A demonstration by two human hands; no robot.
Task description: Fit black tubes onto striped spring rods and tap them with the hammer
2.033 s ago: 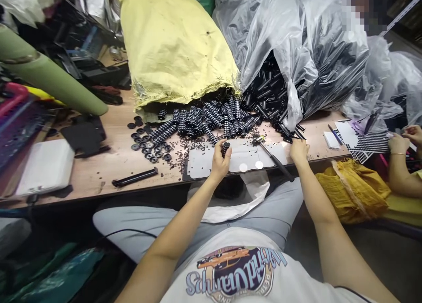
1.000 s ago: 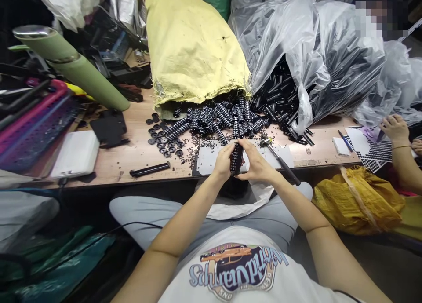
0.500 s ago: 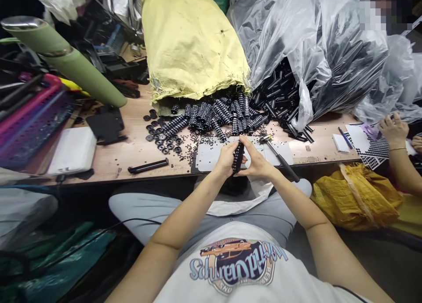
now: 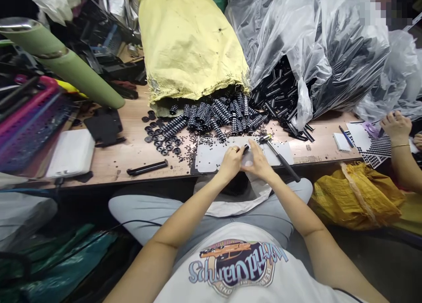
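Note:
My left hand (image 4: 231, 163) is closed around a black cylinder (image 4: 245, 149); only one end of it shows past the fingers. Close against it on the right is my right hand (image 4: 259, 162), its fingers stretched out and thumb apart; whether it touches the cylinder I cannot tell. Both hands are over the near edge of a white board (image 4: 207, 155). A hammer (image 4: 279, 157) lies across the board's right side, handle towards me. Behind the board, a pile of black cylinders with pale dotted rows (image 4: 221, 111) spills from a yellow sack (image 4: 194, 43).
Black discs (image 4: 161, 138) and tiny black pieces (image 4: 186, 151) lie left of the board. Farther left are a black tube (image 4: 147, 167), a white box (image 4: 70, 153) and a green flask (image 4: 79, 76). Plastic bags of black tubes (image 4: 277, 85) stand behind. At right, another person's hand (image 4: 396, 126) works.
The cylinder stood with its dotted side showing between both hands; now it is turned and mostly hidden in my left hand. The fingers of my right hand have come off its end.

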